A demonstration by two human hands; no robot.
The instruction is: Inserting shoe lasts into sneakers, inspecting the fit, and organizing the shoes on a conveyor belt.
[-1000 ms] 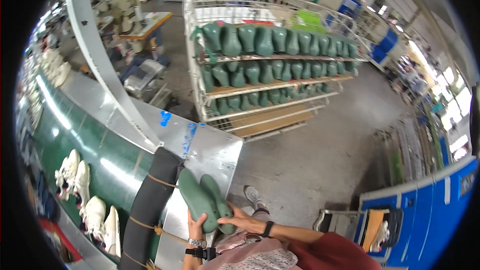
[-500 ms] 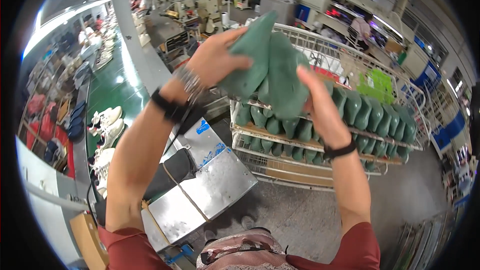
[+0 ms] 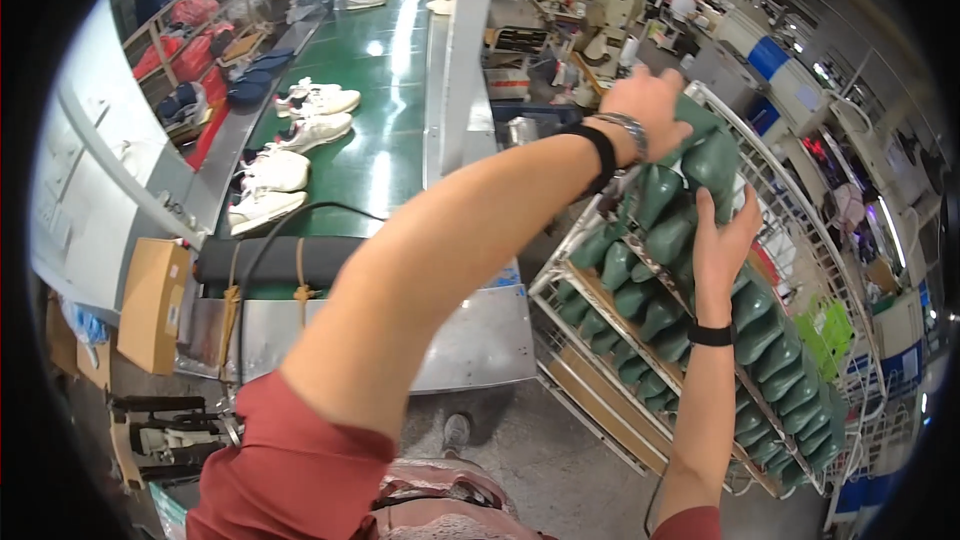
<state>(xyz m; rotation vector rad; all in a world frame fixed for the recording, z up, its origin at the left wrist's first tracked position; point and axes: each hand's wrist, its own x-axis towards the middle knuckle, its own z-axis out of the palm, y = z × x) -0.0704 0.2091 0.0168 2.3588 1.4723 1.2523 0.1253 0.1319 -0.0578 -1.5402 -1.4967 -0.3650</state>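
Note:
Two green shoe lasts are at the upper end of the wire rack cart (image 3: 570, 350), among other lasts. My left hand (image 3: 645, 112), reaching far across to the right, is closed around the upper part of one shoe last (image 3: 697, 123). Beside it, my right hand (image 3: 722, 245) cups the lower end of the other shoe last (image 3: 713, 165), thumb and fingers on either side. Some of its fingers are hidden behind the last. Rows of similar green lasts (image 3: 765, 325) fill the cart's tiers below and beside my hands.
On the left, a green conveyor belt (image 3: 390, 140) carries white shoes (image 3: 275, 172). A metal table end (image 3: 470, 340) and a black roller (image 3: 265, 265) stand before it. A pale post (image 3: 465, 60) rises beside the belt. A cardboard box (image 3: 152, 305) stands at left; a bright green basket (image 3: 825, 335) lies beyond the cart.
My view has turned left, so the belt and cart appear farther right. The two lasts, held up before me earlier, are now down at the cart's upper end with my hands still on them.

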